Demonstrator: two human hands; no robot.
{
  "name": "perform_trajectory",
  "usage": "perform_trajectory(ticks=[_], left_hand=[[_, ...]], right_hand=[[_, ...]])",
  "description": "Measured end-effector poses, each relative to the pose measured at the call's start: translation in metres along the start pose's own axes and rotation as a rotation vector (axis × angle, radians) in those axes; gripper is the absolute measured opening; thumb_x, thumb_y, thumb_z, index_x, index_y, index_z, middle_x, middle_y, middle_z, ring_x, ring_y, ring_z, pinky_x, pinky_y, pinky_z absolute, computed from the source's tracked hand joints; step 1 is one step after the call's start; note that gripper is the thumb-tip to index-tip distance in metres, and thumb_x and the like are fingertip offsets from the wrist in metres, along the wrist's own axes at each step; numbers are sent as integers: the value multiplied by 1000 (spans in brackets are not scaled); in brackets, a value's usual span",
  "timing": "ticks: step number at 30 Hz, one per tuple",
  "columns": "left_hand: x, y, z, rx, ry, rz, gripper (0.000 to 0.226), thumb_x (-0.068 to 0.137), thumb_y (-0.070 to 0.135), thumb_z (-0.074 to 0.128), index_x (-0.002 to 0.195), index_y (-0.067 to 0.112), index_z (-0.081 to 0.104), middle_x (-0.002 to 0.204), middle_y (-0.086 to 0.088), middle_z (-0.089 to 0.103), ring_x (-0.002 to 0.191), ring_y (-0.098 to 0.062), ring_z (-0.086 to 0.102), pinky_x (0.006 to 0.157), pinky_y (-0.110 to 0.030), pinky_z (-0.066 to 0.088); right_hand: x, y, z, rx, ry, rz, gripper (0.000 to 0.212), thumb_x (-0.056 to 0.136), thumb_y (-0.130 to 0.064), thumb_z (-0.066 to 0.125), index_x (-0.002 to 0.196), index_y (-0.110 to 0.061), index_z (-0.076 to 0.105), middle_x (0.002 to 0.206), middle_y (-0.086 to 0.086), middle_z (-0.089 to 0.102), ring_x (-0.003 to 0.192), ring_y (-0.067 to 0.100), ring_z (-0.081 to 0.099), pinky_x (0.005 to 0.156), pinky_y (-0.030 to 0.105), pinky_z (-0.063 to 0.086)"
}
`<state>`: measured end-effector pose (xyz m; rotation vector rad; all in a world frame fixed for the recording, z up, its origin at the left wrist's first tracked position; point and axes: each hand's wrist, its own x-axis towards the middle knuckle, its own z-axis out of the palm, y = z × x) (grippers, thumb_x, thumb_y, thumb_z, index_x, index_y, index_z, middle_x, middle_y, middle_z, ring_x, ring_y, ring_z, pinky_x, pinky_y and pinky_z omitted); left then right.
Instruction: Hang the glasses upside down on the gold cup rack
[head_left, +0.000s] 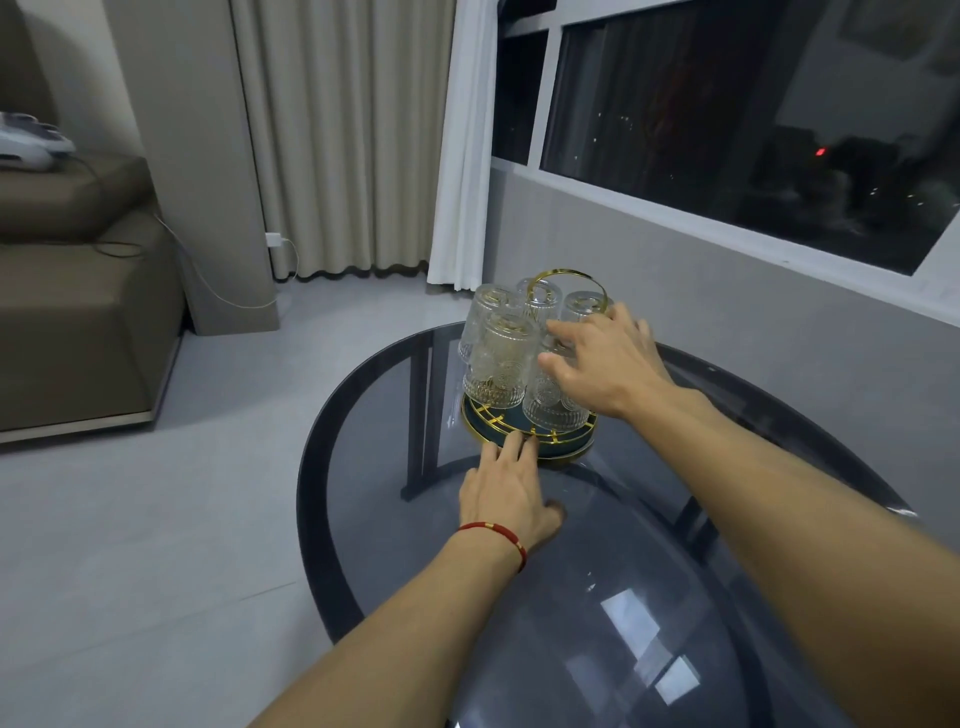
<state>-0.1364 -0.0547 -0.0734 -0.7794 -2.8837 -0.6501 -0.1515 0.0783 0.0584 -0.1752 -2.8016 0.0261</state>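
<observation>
A person's two bare arms reach across a round, dark glass tabletop (649, 597) toward a gold cup rack (524, 427) standing near its far edge, beside a grey wall under a dark window (753, 119). Several clear, patterned glasses (501, 364) hang upside down on the rack, mouths toward its dark round base, clustered around the gold ring handle (566, 283) at the top. The right hand (608, 361) covers the nearest right-side glass (550, 408), its fingers (558, 328) spread loosely over the upturned bottom; whether they grip the glass or only rest on it cannot be told. The left hand (511, 493), a red cord bracelet (496, 535) at the wrist, lies flat on the tabletop with fingers extended together, the tips touching the front rim of the rack's base and holding nothing. A brown sofa (78, 312) stands at the left on the pale tiled floor, and beige curtains (337, 135) hang behind, with a white charger and cable (275, 241) plugged in beside them.
</observation>
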Motion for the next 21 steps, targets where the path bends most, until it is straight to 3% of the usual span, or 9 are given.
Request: perform_trajectory(ticks=[6, 10, 15, 18, 21], left_hand=[[-2, -2, 2, -7, -4, 2, 77, 84, 45, 68, 150, 15, 41, 155, 1, 38, 137, -28, 36, 101, -47, 51], [-2, -7, 3, 12, -29, 21, 79, 84, 49, 67, 150, 17, 42, 162, 1, 32, 141, -28, 32, 105, -47, 48], [-9, -7, -3, -3, -100, 12, 71, 85, 46, 66, 148, 19, 47, 169, 1, 24, 147, -27, 25, 110, -47, 42], [-13, -3, -13, -119, -82, -43, 57, 87, 40, 66, 139, 17, 61, 160, -2, 42, 143, -27, 36, 112, -46, 43], [-19, 9, -28, -283, 23, -90, 38, 86, 32, 65, 120, 15, 74, 130, -4, 71, 125, -23, 59, 105, -41, 50]], right_hand=[[-4, 1, 5, -39, -36, 4, 61, 102, -59, 41, 157, -32, 39, 159, 13, 45, 147, 36, 34, 117, 61, 25], [-8, 2, 5, -57, -8, -37, 60, 100, -51, 50, 154, -24, 42, 151, 13, 54, 141, 35, 46, 114, 57, 34], [-23, 6, 0, 0, -4, -68, 57, 103, -45, 48, 153, -16, 43, 155, 10, 52, 146, 30, 43, 122, 55, 28], [-58, 7, -12, 162, 90, -57, 51, 99, -33, 56, 147, -15, 51, 146, 10, 55, 138, 31, 47, 116, 50, 36], [-114, 15, -16, 443, 172, 8, 35, 95, -20, 62, 129, -15, 64, 125, 5, 64, 117, 24, 58, 103, 44, 47]])
